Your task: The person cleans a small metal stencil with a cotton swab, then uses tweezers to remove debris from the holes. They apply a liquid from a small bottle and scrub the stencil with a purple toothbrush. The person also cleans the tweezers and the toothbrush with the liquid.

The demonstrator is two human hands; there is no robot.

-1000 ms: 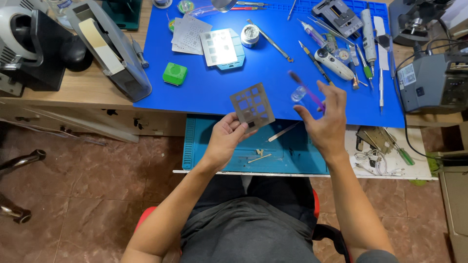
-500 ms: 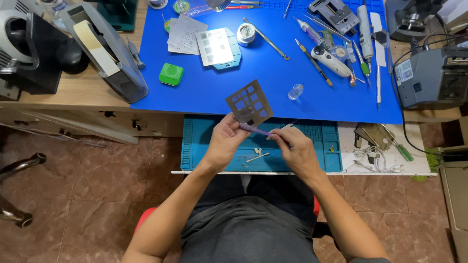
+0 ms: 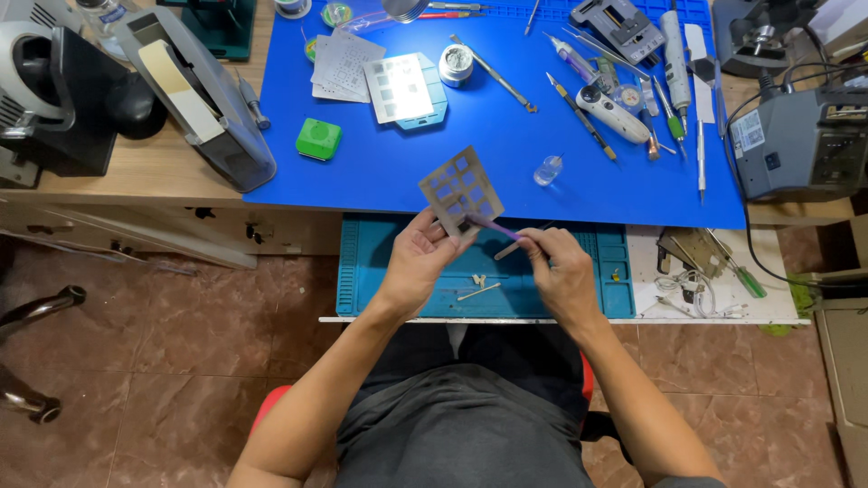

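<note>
Left hand (image 3: 418, 258) pinches a tilted metal stencil (image 3: 461, 192) steady; right hand (image 3: 558, 271) grips what seems a purple brush (image 3: 495, 227) against it.

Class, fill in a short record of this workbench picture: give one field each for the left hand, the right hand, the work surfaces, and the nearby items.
Left hand: left hand holds a square grey metal stencil plate with rectangular cut-outs, tilted.
Right hand: right hand holds a thin purple stick-like tool, its tip at the plate's lower edge.
Surfaces: blue mat on the desk; teal mat on the pull-out tray below.
Nearby: small green square box, small clear vial, grey tape dispenser.
</note>
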